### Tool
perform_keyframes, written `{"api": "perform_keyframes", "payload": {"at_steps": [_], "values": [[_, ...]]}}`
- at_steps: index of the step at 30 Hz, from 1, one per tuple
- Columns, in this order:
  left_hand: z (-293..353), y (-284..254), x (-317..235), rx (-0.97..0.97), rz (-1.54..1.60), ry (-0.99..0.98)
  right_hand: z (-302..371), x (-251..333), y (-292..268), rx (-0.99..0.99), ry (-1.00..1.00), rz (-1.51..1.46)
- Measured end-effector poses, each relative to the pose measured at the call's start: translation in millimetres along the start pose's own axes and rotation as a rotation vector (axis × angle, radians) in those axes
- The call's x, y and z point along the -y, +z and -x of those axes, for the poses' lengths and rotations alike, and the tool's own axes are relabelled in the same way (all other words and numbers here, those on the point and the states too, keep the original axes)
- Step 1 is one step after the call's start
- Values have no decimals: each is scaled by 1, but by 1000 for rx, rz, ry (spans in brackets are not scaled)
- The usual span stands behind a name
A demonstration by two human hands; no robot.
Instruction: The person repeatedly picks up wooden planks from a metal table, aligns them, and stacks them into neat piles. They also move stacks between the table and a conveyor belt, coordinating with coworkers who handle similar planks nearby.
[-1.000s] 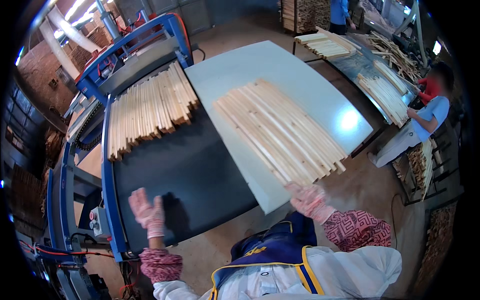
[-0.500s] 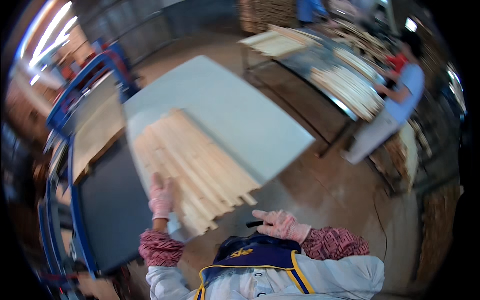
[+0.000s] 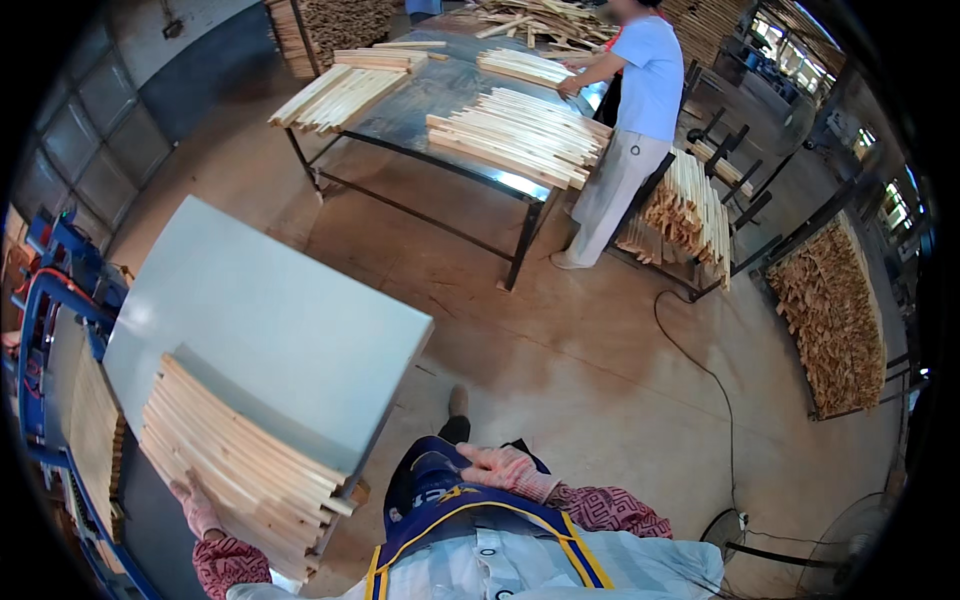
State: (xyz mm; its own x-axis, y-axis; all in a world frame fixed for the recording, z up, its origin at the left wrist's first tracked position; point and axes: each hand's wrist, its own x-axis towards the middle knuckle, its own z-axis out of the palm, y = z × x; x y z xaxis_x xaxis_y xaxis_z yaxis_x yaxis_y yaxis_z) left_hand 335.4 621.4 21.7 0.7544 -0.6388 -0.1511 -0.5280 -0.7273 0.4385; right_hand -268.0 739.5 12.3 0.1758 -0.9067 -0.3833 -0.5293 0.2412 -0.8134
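Observation:
A row of pale wooden strips [image 3: 235, 450] lies side by side on a light grey tabletop [image 3: 270, 310] at my lower left, their uneven ends toward me. My left hand [image 3: 197, 507], in a pinkish work glove, rests with its fingers stretched out along the left edge of these strips. In front of my waist, over the blue and yellow apron [image 3: 440, 490], is my right hand [image 3: 507, 471], gloved alike. Its fingers are extended and I see nothing held in them. Patterned red sleeve covers show on both forearms.
Ahead, a co-worker [image 3: 645, 90] stands at a metal table [image 3: 400, 110] bearing groups of strips [image 3: 520, 135]. Blue-framed machinery [image 3: 45, 330] is at far left. Stacked wood [image 3: 830, 310] stands at right, and a black cable [image 3: 715, 380] crosses the floor.
My view has swung rightward, so the grey tabletop and strips sit lower left and the co-worker's table shows more fully. My left hand stays by the strips; my right is nearer the apron.

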Motion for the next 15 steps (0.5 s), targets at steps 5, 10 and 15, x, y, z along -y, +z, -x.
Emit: {"api": "perform_keyframes", "payload": {"at_steps": [5,10,15], "values": [[-39,6,24,26,312,17,-51,-28,-50,87,34,0],[-40,-9,-72,-165,-531,-247,-106,-27,-148,19,18,90],[-49,87,-313,-610,-257,648,-171,-31,-260,-74,-52,225]]}}
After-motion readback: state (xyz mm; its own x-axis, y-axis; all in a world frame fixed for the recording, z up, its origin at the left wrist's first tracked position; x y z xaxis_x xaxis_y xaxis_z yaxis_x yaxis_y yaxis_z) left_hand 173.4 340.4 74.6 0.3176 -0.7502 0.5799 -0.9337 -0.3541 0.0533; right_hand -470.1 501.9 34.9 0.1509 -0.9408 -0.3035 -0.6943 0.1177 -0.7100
